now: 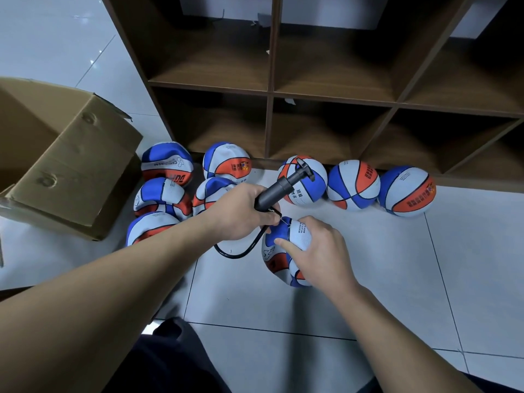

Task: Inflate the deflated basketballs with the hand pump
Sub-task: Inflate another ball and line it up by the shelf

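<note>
left hand (241,212): we grip the hand pump (279,190) low on its barrel, fingers curled round it, needle at the ball's valve.
right hand (319,248): fingers wrapped over the deflated basketball (279,251), pinning it to the floor.
ball location: near centre on the tiles, hose (241,253) looping to its left.
handling: we judge it soft, light, caves when pressed; hold beside the valve.
others: flat balls (164,194) far left, round ones (353,184) far right by the shelf (270,95).
</note>
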